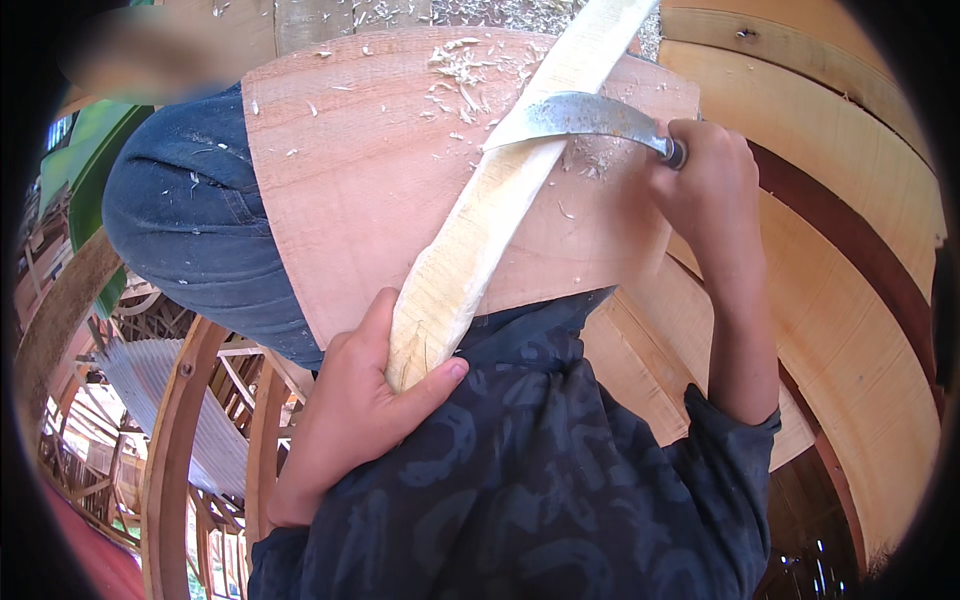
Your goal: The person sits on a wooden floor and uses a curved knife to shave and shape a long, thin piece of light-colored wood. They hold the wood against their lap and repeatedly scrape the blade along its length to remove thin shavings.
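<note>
A long pale strip of wood (470, 225) slants from my belly up and away to the right, across a flat reddish board (350, 170) on my lap. My left hand (370, 405) is closed round its near end, thumb on the right edge and fingers partly hidden beneath. In my right hand (705, 175) is the handle of a curved knife (590, 115), mostly covered by my fist. Its broad grey blade lies across the strip, touching the upper face around the middle.
Curled wood shavings (465, 70) are scattered over the board's far part, and more lie beyond it. Wide planks (840, 270) curve along the right. To the left stand wooden posts (180, 450), with a corrugated sheet (180, 400) and green leaves (95, 160) behind them.
</note>
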`<state>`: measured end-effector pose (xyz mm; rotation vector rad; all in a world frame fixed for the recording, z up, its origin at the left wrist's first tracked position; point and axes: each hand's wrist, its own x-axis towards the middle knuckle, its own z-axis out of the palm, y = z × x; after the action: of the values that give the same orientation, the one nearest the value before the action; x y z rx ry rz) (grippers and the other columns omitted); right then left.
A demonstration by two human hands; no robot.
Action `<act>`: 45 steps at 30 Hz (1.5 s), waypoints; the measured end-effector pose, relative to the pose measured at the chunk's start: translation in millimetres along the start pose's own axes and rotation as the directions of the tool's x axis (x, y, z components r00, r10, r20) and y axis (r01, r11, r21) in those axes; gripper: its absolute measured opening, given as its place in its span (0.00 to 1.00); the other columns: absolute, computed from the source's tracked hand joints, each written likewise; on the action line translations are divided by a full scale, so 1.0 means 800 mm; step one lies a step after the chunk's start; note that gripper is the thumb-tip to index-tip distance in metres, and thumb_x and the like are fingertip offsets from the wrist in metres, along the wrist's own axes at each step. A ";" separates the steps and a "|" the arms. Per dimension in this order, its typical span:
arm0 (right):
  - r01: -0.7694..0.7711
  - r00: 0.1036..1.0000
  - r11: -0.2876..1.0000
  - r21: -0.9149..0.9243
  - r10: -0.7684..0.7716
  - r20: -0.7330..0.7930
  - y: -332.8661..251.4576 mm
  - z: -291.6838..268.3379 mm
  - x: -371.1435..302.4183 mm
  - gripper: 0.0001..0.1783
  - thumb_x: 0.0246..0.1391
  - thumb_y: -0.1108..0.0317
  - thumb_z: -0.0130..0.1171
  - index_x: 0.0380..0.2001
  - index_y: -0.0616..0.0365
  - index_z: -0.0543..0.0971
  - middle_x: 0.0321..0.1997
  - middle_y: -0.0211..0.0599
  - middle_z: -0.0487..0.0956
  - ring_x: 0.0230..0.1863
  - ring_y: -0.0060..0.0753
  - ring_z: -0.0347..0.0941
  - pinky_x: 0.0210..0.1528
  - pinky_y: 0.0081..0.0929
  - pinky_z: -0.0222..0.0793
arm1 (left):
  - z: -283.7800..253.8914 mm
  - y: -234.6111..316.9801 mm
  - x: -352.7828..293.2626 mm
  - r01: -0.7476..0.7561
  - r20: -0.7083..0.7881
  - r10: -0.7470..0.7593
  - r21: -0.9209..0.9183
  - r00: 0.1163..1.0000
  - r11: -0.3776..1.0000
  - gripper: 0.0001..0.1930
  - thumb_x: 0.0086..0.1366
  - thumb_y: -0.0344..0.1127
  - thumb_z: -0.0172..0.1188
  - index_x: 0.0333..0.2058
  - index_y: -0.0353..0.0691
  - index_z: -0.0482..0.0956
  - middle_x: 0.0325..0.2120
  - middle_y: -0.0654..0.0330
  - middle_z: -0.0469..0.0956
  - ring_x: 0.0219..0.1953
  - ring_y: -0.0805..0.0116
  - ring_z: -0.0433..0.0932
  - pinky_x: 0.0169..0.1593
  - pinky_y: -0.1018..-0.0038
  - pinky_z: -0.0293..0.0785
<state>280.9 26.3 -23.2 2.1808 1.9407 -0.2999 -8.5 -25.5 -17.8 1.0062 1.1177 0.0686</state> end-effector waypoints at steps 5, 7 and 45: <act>0.028 0.995 0.998 -0.050 -0.033 -0.098 0.021 0.014 0.020 0.10 0.43 0.67 0.58 0.23 0.64 0.81 0.21 0.52 0.77 0.24 0.52 0.76 0.29 0.41 0.72 | 0.003 0.005 0.001 0.003 -0.017 -0.003 0.017 1.000 1.000 0.25 0.57 0.42 0.63 0.46 0.30 0.68 0.31 0.42 0.79 0.37 0.49 0.81 0.40 0.66 0.73; -0.062 0.996 0.998 -0.029 0.060 -0.068 0.031 0.016 0.035 0.11 0.44 0.66 0.57 0.23 0.65 0.81 0.21 0.53 0.77 0.24 0.53 0.75 0.28 0.41 0.71 | 0.003 0.007 0.001 0.006 -0.020 -0.006 0.002 1.000 1.000 0.25 0.56 0.42 0.63 0.46 0.30 0.68 0.31 0.42 0.79 0.36 0.49 0.81 0.40 0.66 0.73; 0.101 0.993 0.995 -0.007 -0.101 -0.069 0.015 0.001 0.026 0.11 0.42 0.64 0.57 0.21 0.63 0.80 0.22 0.53 0.77 0.28 0.53 0.77 0.34 0.43 0.73 | -0.001 -0.013 -0.003 -0.021 0.019 0.023 -0.103 1.000 0.994 0.29 0.57 0.41 0.60 0.54 0.30 0.67 0.39 0.46 0.77 0.43 0.61 0.76 0.49 0.68 0.69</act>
<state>295.2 44.7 -29.9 2.1217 2.0910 -0.2402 -14.7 -32.0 -23.2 0.9256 1.0742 0.1323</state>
